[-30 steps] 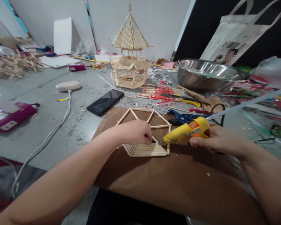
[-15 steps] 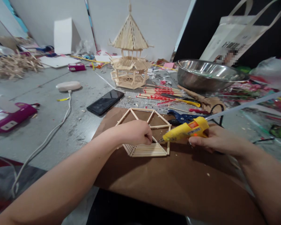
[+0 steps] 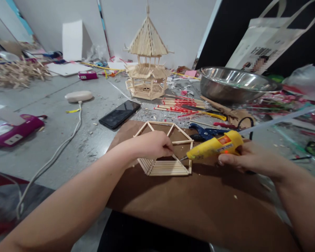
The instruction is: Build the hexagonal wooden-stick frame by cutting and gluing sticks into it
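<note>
Holding the yellow glue gun in the right hand, fingers wrapped round its grip, I have the nozzle right by the hexagonal stick frame, which lies on the brown sheet. Can't tell from here whether the tip touches wood. The left hand is over the frame, fingertips bunched just above the slatted panel; whether a stick sits in that pinch, I can't see. Here's the danger: those fingertips are near what may well be a hot tip, so one slip of the right wrist could burn them. Too hard a squeeze, and glue could blob across the slats. And that long glue stick juts out behind; a snag there might swing the nozzle.
</note>
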`<state>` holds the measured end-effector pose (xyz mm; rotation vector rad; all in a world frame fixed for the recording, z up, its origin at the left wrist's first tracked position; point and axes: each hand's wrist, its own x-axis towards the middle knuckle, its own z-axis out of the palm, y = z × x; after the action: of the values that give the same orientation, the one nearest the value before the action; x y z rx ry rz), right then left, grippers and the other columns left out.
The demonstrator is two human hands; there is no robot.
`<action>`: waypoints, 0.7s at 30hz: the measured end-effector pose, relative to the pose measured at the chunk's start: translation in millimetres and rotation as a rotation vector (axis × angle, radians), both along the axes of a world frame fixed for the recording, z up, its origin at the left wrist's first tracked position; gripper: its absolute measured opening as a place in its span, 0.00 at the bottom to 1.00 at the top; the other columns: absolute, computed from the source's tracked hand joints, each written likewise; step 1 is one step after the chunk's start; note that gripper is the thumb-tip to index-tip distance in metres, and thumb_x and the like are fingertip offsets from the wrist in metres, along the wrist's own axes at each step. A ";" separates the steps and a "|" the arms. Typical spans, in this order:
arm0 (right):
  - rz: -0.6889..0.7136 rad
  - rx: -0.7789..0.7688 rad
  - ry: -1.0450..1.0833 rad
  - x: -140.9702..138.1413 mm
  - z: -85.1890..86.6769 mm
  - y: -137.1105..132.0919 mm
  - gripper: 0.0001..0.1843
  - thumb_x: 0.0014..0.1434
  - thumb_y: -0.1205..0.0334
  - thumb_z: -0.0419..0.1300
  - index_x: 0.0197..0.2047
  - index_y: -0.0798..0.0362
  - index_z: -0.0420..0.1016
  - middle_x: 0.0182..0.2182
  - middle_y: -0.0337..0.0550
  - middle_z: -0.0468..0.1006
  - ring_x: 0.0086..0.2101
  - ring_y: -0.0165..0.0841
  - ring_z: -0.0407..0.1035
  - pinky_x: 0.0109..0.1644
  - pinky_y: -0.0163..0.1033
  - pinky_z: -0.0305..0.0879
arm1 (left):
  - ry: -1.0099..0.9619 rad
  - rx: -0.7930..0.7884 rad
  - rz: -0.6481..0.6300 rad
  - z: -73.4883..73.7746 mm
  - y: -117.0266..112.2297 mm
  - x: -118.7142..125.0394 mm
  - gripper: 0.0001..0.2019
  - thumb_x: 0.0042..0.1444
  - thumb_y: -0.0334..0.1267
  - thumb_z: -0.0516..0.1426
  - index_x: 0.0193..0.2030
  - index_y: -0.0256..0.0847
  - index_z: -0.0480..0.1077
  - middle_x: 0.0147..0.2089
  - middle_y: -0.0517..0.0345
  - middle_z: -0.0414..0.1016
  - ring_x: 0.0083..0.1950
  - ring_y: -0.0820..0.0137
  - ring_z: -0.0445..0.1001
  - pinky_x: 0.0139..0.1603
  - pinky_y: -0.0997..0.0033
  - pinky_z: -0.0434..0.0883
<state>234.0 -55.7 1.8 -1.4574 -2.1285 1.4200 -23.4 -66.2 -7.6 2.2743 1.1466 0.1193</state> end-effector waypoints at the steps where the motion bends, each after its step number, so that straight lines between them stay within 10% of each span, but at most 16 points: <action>1: -0.015 0.011 -0.018 -3.2 0.6 -2.3 0.11 0.39 0.55 0.61 0.20 0.54 0.68 0.10 0.34 0.60 0.12 0.24 0.55 0.12 0.30 0.50 | -0.028 0.022 0.046 1.5 1.2 -0.5 0.12 0.47 0.36 0.49 0.35 0.38 0.71 0.32 0.59 0.73 0.30 0.76 0.67 0.30 0.79 0.60; 11: 0.092 0.171 0.009 -52.1 -2.5 -30.0 0.13 0.44 0.54 0.57 0.34 0.52 0.71 0.28 0.40 0.73 0.31 0.36 0.67 0.33 0.38 0.64 | -0.094 0.201 0.318 -4.9 13.2 -5.0 0.12 0.48 0.38 0.47 0.30 0.36 0.70 0.26 0.58 0.70 0.27 0.76 0.64 0.28 0.77 0.58; 21: 0.184 0.336 -0.109 -55.6 -7.7 -25.7 0.13 0.48 0.53 0.54 0.33 0.52 0.71 0.27 0.39 0.74 0.28 0.32 0.68 0.33 0.36 0.64 | -0.018 0.265 0.378 -11.2 14.2 -3.2 0.11 0.46 0.39 0.48 0.28 0.40 0.70 0.26 0.57 0.71 0.25 0.74 0.64 0.25 0.75 0.58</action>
<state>178.5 -81.4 -5.9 -1.2645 -2.4757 0.9859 -26.6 -52.0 -18.8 2.2416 1.6227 0.4614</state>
